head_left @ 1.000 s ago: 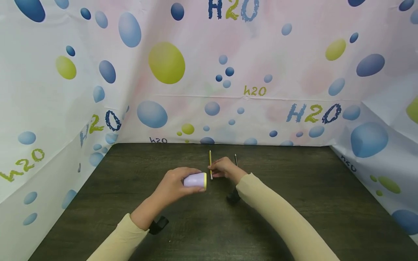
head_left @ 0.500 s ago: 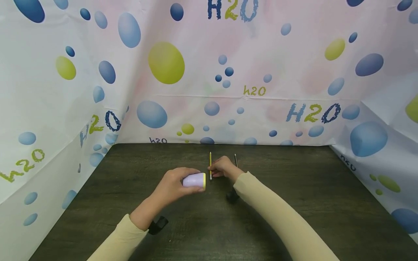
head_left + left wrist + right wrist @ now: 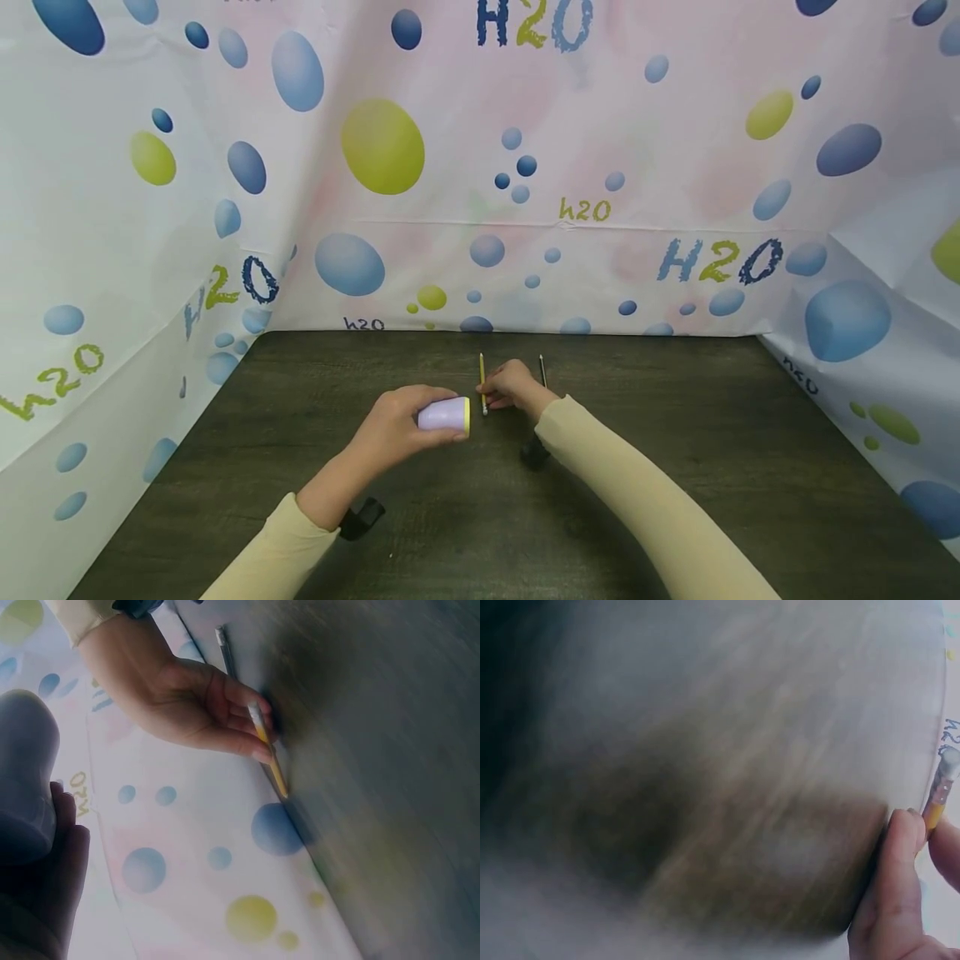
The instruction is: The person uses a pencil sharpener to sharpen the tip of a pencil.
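In the head view my left hand [image 3: 392, 427] grips a lavender, tapered, cup-like object [image 3: 442, 414] on its side, its yellow-edged end facing right. Thumb and fingers wrap it from opposite sides. The same object [image 3: 26, 780] looks dim in the left wrist view. Just to the right, my right hand [image 3: 516, 383] pinches a yellow pencil [image 3: 482, 372] between thumb and fingers. Its eraser end points towards me, its tip towards the back wall. The right wrist view catches the pencil's ferrule [image 3: 939, 791] beside the fingers. Beyond the right hand lies a dark pencil [image 3: 543, 368], partly hidden by that hand.
Both hands are over a dark wood-grain table [image 3: 337, 550]. White sheeting [image 3: 600, 142] printed with blue and green bubbles encloses its back and sides. A black wrist strap piece [image 3: 362, 518] shows below the left wrist, and another dark device [image 3: 535, 452] under the right.
The yellow pencil has shifted slightly towards me in the right hand's pinch. My left hand has drifted a little left with the lavender object. The dark pencil stays in place.
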`<state>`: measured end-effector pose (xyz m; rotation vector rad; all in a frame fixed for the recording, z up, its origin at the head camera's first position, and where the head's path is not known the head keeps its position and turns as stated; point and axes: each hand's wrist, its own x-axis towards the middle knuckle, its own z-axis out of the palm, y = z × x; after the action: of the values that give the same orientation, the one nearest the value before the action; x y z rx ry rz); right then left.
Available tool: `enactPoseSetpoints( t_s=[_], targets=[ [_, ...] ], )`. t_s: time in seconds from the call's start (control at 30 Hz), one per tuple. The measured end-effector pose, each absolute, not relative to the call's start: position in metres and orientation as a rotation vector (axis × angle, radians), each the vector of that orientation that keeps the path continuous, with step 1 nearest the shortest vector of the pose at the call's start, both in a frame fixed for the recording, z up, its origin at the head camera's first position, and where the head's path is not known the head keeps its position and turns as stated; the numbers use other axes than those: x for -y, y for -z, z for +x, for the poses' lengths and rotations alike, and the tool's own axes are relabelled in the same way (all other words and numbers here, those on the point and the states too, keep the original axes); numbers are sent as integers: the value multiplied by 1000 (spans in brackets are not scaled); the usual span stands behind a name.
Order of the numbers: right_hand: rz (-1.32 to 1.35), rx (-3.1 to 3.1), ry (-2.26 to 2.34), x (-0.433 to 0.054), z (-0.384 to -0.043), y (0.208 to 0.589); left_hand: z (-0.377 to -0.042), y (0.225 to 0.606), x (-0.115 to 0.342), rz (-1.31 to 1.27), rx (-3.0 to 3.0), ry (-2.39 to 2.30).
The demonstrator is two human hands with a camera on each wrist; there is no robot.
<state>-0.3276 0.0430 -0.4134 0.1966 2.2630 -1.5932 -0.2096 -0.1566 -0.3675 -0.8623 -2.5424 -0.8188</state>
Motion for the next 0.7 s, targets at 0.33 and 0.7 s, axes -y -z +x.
enactPoseSetpoints(
  t_s=[0.33, 0.7],
  targets=[
    [171, -2311, 1556, -41, -329, 414, -211, 367, 158, -863, 2540, 793],
    [174, -2317, 1537, -41, -349, 433, -212, 367, 157, -866, 2546, 785]
  ],
)
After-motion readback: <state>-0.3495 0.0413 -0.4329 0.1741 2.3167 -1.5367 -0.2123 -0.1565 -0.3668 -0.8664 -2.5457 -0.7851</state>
